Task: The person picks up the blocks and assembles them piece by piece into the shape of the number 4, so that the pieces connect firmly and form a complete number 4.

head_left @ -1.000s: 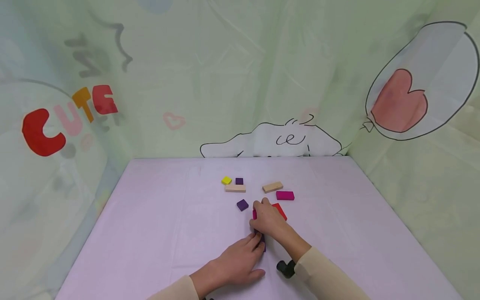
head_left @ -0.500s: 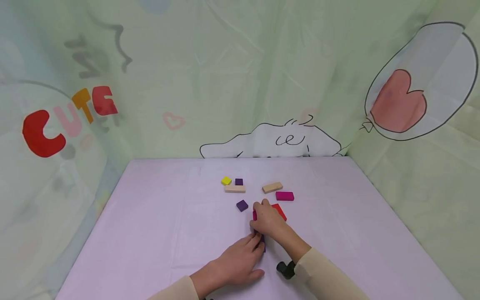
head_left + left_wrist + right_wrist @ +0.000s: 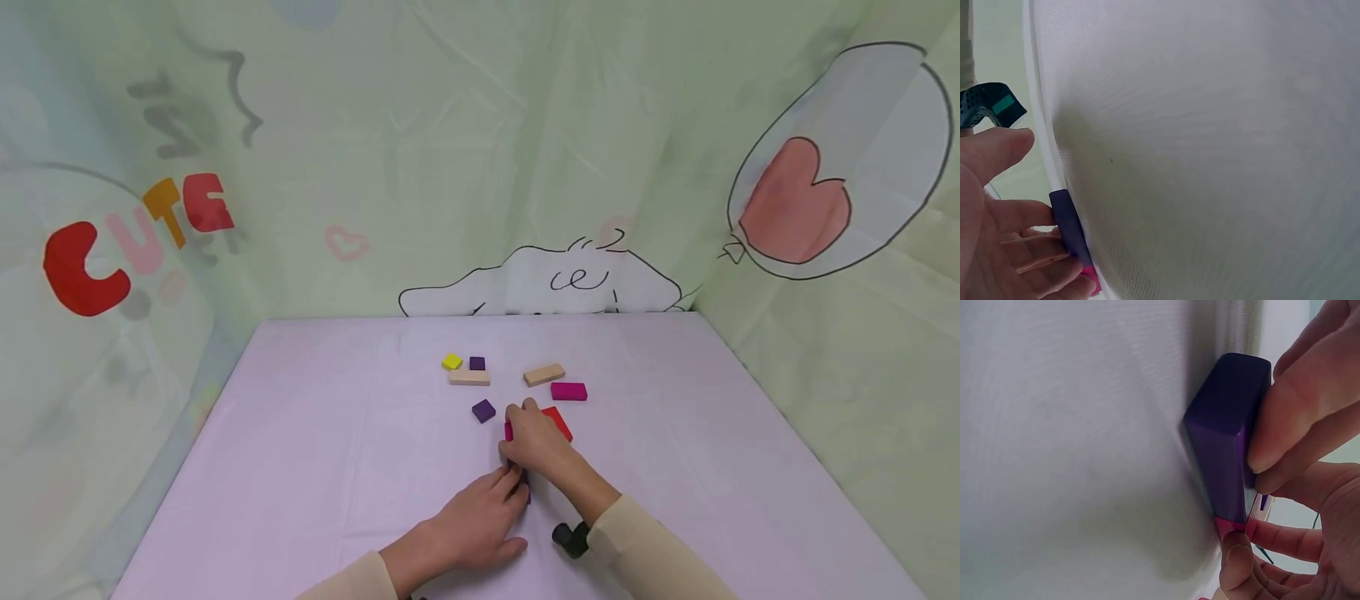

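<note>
- Both hands are down on the same pair of blocks near the front middle of the table (image 3: 300, 433). The right hand (image 3: 536, 446) lies over a magenta block (image 3: 508, 430), fingers bent around it, and the left hand (image 3: 480, 521) has its fingertips (image 3: 1054, 250) against the long side of a dark purple block (image 3: 1225, 437).
- From the right wrist view the purple block and the magenta one sit end to end, touching, with fingers pinching both sides. So both grips are narrow and closed on the blocks, not open.
- My read on the step: lining these two up into a row, flat on the cloth. The next move probably needs a gentle squeeze from both sides so the ends stay flush and neither block skews.
- A red block (image 3: 558, 421) pokes out just behind the right hand, touching or nearly so, I can't tell which.
- Further back are a small purple square (image 3: 483, 410), a second magenta block (image 3: 568, 391), two plain wood bars (image 3: 544, 374) (image 3: 469, 377), a yellow cube (image 3: 452, 361) and another purple cube (image 3: 477, 363).
- Readable writing: "CUTE" (image 3: 135, 242) in red, pink and orange letters on the left backdrop. There's also a heart balloon drawing (image 3: 798, 204) on the right. No brands on the blocks.
</note>
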Demonstrator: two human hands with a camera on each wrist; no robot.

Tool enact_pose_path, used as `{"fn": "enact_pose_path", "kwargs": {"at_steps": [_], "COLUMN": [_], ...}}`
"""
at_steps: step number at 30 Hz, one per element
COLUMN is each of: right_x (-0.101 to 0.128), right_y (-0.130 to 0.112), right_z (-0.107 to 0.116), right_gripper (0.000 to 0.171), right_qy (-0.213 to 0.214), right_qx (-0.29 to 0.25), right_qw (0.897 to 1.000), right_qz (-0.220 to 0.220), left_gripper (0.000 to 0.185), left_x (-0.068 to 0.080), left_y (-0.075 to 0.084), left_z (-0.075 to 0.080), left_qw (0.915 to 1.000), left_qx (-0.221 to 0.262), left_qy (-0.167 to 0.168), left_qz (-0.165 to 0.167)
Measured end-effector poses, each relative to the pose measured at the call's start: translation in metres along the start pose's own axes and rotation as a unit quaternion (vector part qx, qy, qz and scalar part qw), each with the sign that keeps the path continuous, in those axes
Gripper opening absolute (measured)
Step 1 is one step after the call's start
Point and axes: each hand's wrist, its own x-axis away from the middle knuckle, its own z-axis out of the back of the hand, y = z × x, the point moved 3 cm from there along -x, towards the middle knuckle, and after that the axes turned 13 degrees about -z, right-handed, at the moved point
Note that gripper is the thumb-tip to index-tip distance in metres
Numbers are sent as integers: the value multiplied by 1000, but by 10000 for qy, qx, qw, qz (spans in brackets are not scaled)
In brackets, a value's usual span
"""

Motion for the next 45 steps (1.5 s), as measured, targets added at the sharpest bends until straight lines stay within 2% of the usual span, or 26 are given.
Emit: {"fn": "enact_pose_path", "kwargs": {"at_steps": [13,15,23,27,35,45], "right_x": [0,0,-2,-1,-3,-1], "right_y": [0,0,1,1,2,0], "right_z": [2,3,2,2,2,5], "right_gripper": [41,42,43,43,37,31], "right_qy": [-41,-60,-153,-149,-119,-152], "right_qx": [-61,-59,-28,-23,7,-109], "right_qw": [10000,10000,9999,9999,9999,9998], "right_qz": [27,29,14,23,45,19], "left_gripper": [65,62,46,44,42,40], "left_x": [-1,-2,-8,-8,-7,-6], "left_y": [-2,-4,-20,-23,-22,-27], "left_z": [4,3,-3,-1,6,2], "left_qw": [9997,9998,9974,9962,9953,9955], "left_qx": [-217,-137,681,834,931,900], "left_qy": [93,126,173,158,161,215], "left_qz": [1,1,185,177,217,203]}}
